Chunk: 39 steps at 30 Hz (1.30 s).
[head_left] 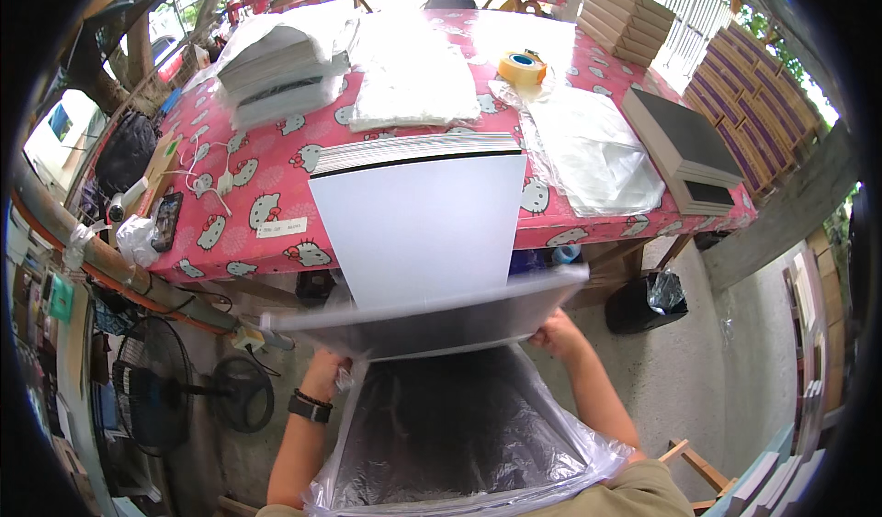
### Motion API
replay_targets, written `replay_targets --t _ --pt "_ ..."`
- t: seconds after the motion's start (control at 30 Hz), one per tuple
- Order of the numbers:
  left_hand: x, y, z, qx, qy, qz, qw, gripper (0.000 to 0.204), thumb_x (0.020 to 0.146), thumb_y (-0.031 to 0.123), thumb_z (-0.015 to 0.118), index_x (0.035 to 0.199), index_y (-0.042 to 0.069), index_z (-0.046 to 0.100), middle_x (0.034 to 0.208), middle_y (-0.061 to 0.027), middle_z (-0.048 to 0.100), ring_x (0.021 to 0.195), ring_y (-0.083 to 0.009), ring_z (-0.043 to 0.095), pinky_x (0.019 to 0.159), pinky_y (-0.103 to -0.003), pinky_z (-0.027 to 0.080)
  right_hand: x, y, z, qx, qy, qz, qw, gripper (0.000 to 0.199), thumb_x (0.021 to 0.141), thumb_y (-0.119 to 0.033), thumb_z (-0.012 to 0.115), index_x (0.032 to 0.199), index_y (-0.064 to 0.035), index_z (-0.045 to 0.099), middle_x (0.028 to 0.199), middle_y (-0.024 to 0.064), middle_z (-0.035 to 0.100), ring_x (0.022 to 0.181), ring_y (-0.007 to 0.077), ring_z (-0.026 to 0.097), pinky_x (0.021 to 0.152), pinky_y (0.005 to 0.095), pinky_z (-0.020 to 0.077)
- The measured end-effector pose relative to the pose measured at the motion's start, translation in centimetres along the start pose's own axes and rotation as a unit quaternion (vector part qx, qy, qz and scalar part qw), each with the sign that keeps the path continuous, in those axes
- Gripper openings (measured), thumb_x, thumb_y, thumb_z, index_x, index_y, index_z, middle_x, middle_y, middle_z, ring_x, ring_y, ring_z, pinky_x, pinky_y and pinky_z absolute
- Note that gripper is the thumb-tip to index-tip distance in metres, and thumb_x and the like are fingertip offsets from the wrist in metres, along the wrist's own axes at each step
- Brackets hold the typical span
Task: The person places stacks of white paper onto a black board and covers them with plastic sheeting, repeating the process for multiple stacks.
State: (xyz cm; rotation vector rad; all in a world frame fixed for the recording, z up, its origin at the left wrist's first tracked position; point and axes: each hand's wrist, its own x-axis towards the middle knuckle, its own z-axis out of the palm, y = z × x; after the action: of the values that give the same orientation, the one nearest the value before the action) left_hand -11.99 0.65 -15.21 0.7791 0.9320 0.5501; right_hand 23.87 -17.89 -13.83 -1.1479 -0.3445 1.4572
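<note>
Clear plastic (459, 430) and a blurred grey panel (436, 317) are gripped at the sides by the left hand (327, 374) and right hand (559, 335), near a white stack (418, 228) at the edge of the pink surface (266, 185).

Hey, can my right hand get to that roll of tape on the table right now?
Probably not: your right hand looks busy gripping clear plastic, and the roll of tape sits toward the table's far side, beyond the plastic sheets.
</note>
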Motion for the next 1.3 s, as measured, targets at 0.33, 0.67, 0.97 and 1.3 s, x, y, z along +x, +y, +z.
replay_targets --t 0.33,0.67,0.97,1.3 --pt "11.0 -7.3 -3.1 0.529 0.236 0.164 0.799 0.043 0.075 0.02 0.057 0.108 -0.004 0.043 0.093 -0.0227 0.055 0.085 -0.0365 0.054 0.076 -0.042 0.042 9.4 11.3 -4.8 -0.54 0.319 -0.123 0.769 0.021 0.078 -0.011 0.05 0.097 -0.0031 0.05 0.072 0.0198 0.057 0.071 0.0359 0.056 0.062 0.0393 0.0438" --pt "0.9 15.7 -2.1 0.03 0.313 0.482 0.818 0.027 0.081 0.016 0.055 0.1 -0.001 0.049 0.08 -0.0045 0.052 0.062 -0.0082 0.045 0.054 -0.02 0.037 1.3 -3.6 2.2 -0.084 -0.342 -0.253 0.901 0.027 0.084 -0.024 0.05 0.09 0.0016 0.058 0.091 0.0133 0.059 0.09 0.0191 0.055 0.08 0.03 0.0417" --pt "-4.8 18.7 11.0 -0.098 -0.207 0.326 0.917 0.034 0.089 0.031 0.041 0.106 0.002 0.048 0.073 -0.0011 0.047 0.061 -0.0072 0.042 0.048 -0.018 0.037 3.8 -3.9 6.7 -0.542 -0.208 -0.014 0.814 0.027 0.084 -0.023 0.053 0.099 -0.0015 0.059 0.099 0.008 0.06 0.089 0.0161 0.054 0.081 0.0263 0.0406" --pt "-3.7 13.5 19.8 0.031 -0.243 0.307 0.92 0.045 0.092 0.029 0.029 0.122 -0.003 0.036 0.133 -0.0094 0.029 0.114 -0.015 0.035 0.096 -0.03 0.027 1.1 -10.9 20.0 -0.217 -0.136 -0.338 0.906 0.014 0.08 -0.012 0.058 0.087 0.0002 0.055 0.078 0.0016 0.057 0.071 0.0057 0.05 0.065 0.0209 0.0418"
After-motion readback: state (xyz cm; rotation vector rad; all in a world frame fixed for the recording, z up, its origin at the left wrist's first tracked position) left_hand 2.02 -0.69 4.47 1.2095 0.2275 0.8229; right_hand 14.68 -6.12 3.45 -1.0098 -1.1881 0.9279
